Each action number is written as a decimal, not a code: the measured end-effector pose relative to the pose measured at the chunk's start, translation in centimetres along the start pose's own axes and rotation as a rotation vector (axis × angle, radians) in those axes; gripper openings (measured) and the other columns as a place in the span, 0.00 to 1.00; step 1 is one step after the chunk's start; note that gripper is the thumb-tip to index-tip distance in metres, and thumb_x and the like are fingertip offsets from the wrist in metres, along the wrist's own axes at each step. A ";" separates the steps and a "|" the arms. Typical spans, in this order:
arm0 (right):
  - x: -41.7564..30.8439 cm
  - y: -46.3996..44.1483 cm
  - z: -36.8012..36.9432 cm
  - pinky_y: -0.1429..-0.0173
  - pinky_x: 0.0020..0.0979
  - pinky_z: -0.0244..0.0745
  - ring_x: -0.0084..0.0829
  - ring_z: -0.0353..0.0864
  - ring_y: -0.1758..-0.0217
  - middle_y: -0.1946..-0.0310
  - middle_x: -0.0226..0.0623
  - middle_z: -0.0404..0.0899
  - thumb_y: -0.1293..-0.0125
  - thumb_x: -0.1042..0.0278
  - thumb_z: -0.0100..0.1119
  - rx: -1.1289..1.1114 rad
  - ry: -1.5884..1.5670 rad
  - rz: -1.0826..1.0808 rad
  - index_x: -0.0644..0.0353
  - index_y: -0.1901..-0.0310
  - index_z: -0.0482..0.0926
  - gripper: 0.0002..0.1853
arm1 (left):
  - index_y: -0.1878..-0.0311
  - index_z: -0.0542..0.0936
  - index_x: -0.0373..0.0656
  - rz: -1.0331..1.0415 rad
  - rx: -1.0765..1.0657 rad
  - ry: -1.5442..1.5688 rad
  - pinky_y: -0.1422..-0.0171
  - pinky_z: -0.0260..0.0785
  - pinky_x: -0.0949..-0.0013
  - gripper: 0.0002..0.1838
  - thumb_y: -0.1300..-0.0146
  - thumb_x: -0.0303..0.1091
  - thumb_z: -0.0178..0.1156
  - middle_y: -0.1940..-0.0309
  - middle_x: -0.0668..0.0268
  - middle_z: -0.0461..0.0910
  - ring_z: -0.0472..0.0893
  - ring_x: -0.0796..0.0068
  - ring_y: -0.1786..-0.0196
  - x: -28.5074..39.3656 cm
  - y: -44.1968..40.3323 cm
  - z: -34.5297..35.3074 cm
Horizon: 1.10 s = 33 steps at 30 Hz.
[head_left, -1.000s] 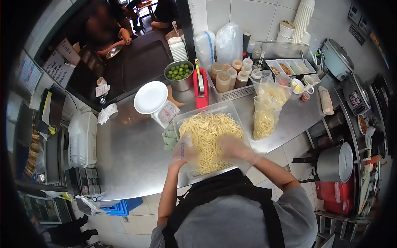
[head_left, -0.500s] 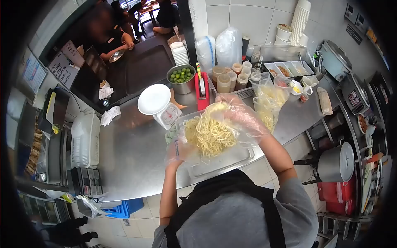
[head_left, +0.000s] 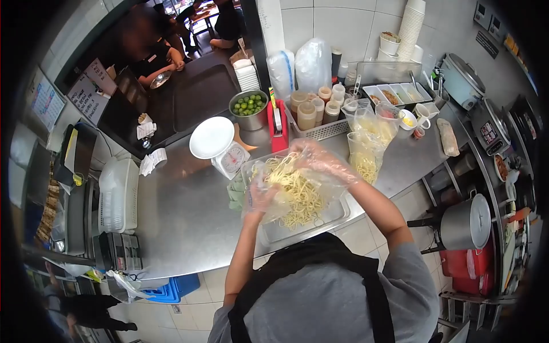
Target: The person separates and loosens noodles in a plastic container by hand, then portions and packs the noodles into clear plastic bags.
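Note:
Yellow noodles lie in a loose heap over a metal tray at the counter's front edge, with clear plastic around them. My right hand, in a clear plastic glove, is closed on strands at the heap's upper side. On the left side of the heap, my gloved left hand has its fingers curled into the noodles, partly hidden by glare on the plastic. Some strands stretch between the two hands. Right of my right hand stand clear bags of noodles.
Behind the tray are a white kitchen scale, a pot of green limes, a red tape dispenser and a basket of sauce bottles. A green cloth lies left of the tray. Another person is beyond the hatch.
My left hand has moved right and up into the noodles. My right hand has shifted slightly, and the heap has spread lower. A person at lower left has come further into view.

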State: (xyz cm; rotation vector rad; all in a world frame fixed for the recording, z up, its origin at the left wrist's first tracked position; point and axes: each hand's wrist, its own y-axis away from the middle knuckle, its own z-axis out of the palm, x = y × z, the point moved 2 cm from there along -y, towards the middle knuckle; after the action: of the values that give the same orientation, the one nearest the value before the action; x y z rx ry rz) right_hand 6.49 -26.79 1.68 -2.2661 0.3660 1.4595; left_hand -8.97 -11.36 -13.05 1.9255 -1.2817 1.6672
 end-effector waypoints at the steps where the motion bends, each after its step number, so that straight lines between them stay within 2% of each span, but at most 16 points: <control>1: 0.2 -0.1 -0.8 0.60 0.25 0.67 0.20 0.71 0.68 0.76 0.26 0.72 0.53 0.73 0.63 0.028 0.014 -0.035 0.59 0.75 0.73 0.07 | 0.54 0.77 0.39 0.089 0.037 -0.030 0.65 0.71 0.73 0.19 0.49 0.31 0.68 0.67 0.68 0.79 0.77 0.79 0.68 -0.3 0.4 -0.8; 2: 0.6 -0.1 -1.7 0.61 0.25 0.68 0.21 0.72 0.69 0.76 0.27 0.73 0.53 0.73 0.63 0.057 0.028 -0.069 0.59 0.75 0.74 0.06 | 0.54 0.77 0.39 -0.073 0.033 0.060 0.66 0.71 0.74 0.18 0.49 0.30 0.67 0.68 0.69 0.79 0.77 0.79 0.69 -1.2 1.0 -1.7; 5: 3.8 0.6 -4.5 0.60 0.26 0.70 0.23 0.75 0.69 0.76 0.30 0.76 0.48 0.71 0.61 0.133 0.014 0.364 0.59 0.65 0.78 0.08 | 0.55 0.77 0.41 -0.485 0.021 0.243 0.68 0.70 0.75 0.15 0.47 0.28 0.66 0.69 0.71 0.78 0.76 0.81 0.70 -0.8 3.1 -4.0; 7: 6.6 0.4 -4.5 0.58 0.28 0.71 0.26 0.77 0.68 0.74 0.33 0.79 0.47 0.69 0.61 0.029 0.064 0.211 0.59 0.62 0.79 0.10 | 0.56 0.77 0.41 -0.649 0.014 0.243 0.69 0.69 0.77 0.14 0.46 0.27 0.65 0.69 0.71 0.77 0.76 0.82 0.70 0.0 4.2 -4.9; 9: 7.2 0.3 -3.2 0.55 0.32 0.73 0.34 0.80 0.63 0.66 0.40 0.82 0.46 0.62 0.62 -0.136 0.574 0.161 0.57 0.53 0.79 0.18 | 0.53 0.76 0.42 -0.652 -0.032 0.252 0.66 0.70 0.77 0.16 0.46 0.29 0.65 0.67 0.71 0.77 0.77 0.81 0.68 0.9 4.1 -3.9; 10: 5.3 0.2 -1.9 0.54 0.34 0.73 0.36 0.80 0.62 0.64 0.41 0.82 0.46 0.60 0.62 -0.114 0.620 0.127 0.56 0.51 0.77 0.20 | 0.52 0.75 0.42 -0.652 -0.050 0.260 0.65 0.70 0.77 0.17 0.45 0.29 0.66 0.66 0.71 0.77 0.77 0.81 0.67 1.2 3.8 -3.1; 13: 1.2 0.8 2.1 0.52 0.38 0.74 0.42 0.80 0.58 0.58 0.44 0.80 0.46 0.54 0.62 -0.161 0.679 0.092 0.53 0.46 0.74 0.26 | 0.45 0.72 0.42 -0.290 -0.136 0.316 0.58 0.72 0.74 0.23 0.45 0.29 0.65 0.59 0.67 0.78 0.78 0.78 0.62 1.9 2.6 -1.3; 17: 2.3 2.1 7.7 0.47 0.39 0.72 0.44 0.78 0.51 0.53 0.47 0.77 0.46 0.48 0.60 -0.443 0.816 0.252 0.53 0.49 0.75 0.26 | 0.36 0.64 0.41 -0.316 -0.128 0.409 0.49 0.71 0.72 0.34 0.47 0.26 0.66 0.51 0.62 0.77 0.76 0.75 0.51 4.4 1.5 -3.4; 19: 6.6 3.2 10.5 0.45 0.39 0.71 0.43 0.77 0.48 0.51 0.47 0.76 0.46 0.50 0.61 -0.362 0.801 0.230 0.53 0.51 0.77 0.23 | 0.32 0.59 0.41 -0.304 -0.078 0.229 0.48 0.71 0.68 0.39 0.48 0.25 0.66 0.46 0.61 0.74 0.76 0.70 0.47 3.7 1.5 -4.2; 21: 10.2 4.1 11.0 0.43 0.38 0.70 0.42 0.75 0.45 0.49 0.46 0.76 0.47 0.58 0.63 -0.101 0.585 0.085 0.52 0.50 0.76 0.21 | 0.29 0.54 0.43 -0.220 -0.066 0.174 0.47 0.71 0.68 0.45 0.50 0.25 0.67 0.40 0.60 0.67 0.73 0.67 0.43 2.1 2.0 -4.2; 23: 11.1 2.8 9.2 0.45 0.36 0.71 0.41 0.76 0.47 0.50 0.43 0.76 0.50 0.65 0.62 -0.162 0.202 0.038 0.54 0.50 0.76 0.22 | 0.28 0.49 0.45 -0.197 -0.073 0.257 0.47 0.71 0.68 0.51 0.52 0.26 0.69 0.35 0.59 0.60 0.71 0.64 0.40 0.2 2.8 -4.3; 25: 6.9 1.9 5.7 0.41 0.30 0.68 0.33 0.75 0.45 0.52 0.37 0.77 0.55 0.75 0.64 -0.155 0.238 -0.151 0.54 0.53 0.78 0.22 | 0.27 0.45 0.46 -0.231 -0.106 0.477 0.46 0.71 0.67 0.56 0.56 0.27 0.72 0.32 0.57 0.53 0.69 0.62 0.38 -1.3 3.6 -4.8; 27: 0.9 0.8 2.5 0.37 0.31 0.65 0.32 0.73 0.42 0.53 0.34 0.77 0.58 0.77 0.65 -0.253 0.224 -0.079 0.55 0.54 0.78 0.24 | 0.27 0.45 0.43 -0.305 -0.125 0.539 0.39 0.66 0.68 0.57 0.57 0.25 0.71 0.31 0.59 0.53 0.66 0.66 0.36 0.3 4.3 -5.5; 30: -8.5 0.4 -1.4 0.34 0.36 0.63 0.34 0.71 0.40 0.51 0.34 0.77 0.63 0.80 0.66 -0.196 0.131 -0.218 0.55 0.52 0.77 0.29 | 0.27 0.45 0.43 -0.307 -0.144 0.540 0.33 0.61 0.68 0.57 0.59 0.24 0.70 0.30 0.59 0.51 0.62 0.65 0.33 -0.5 4.7 -5.7; 31: -11.6 0.6 -2.4 0.34 0.34 0.64 0.32 0.75 0.45 0.52 0.34 0.78 0.60 0.80 0.67 -0.153 0.152 -0.341 0.56 0.52 0.77 0.27 | 0.27 0.45 0.44 -0.286 -0.150 0.523 0.32 0.59 0.68 0.58 0.60 0.23 0.70 0.29 0.58 0.49 0.61 0.64 0.32 -1.6 4.6 -5.7; 33: -13.3 0.2 -3.6 0.35 0.33 0.64 0.33 0.76 0.47 0.53 0.33 0.78 0.58 0.78 0.67 -0.101 0.190 -0.433 0.56 0.52 0.77 0.26 | 0.28 0.45 0.40 -0.141 -0.207 0.295 0.41 0.66 0.66 0.59 0.61 0.27 0.73 0.32 0.57 0.54 0.65 0.65 0.35 -4.9 3.7 -6.3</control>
State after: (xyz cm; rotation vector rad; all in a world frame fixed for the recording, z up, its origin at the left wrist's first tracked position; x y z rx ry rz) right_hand 3.74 -28.74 15.02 -2.3779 -0.1440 1.0675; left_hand -15.55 -6.86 -16.87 1.5461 -1.1272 1.6059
